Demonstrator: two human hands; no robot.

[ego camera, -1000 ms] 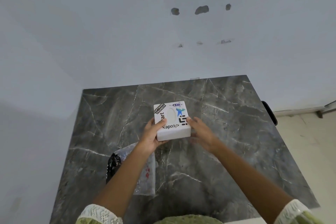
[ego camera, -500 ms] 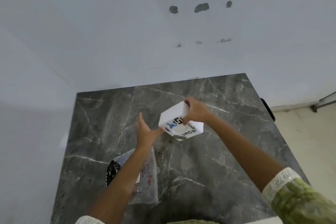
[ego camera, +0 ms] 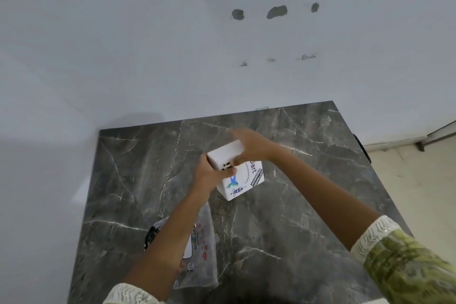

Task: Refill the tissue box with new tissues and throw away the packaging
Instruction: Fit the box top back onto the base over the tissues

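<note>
Tissue box (ego camera: 234,170): white, stickered, tipped on edge above the middle of the dark marble tabletop (ego camera: 308,217), its decorated face turned toward the person.
Left hand (ego camera: 209,173): fingers clamped on the box's left end.
Right hand (ego camera: 251,147): fingers wrapped over the upper far edge; grip closed on the box.
Pack of new tissues (ego camera: 197,249): clear printed plastic, lying flat on the near part of the tabletop, partly hidden under the left forearm; looks unopened, though I cannot tell for sure.
Progress, by my judgement: early. Box being turned to reach its opening; no refill loaded, packaging not yet discarded. No bin in sight.
</note>
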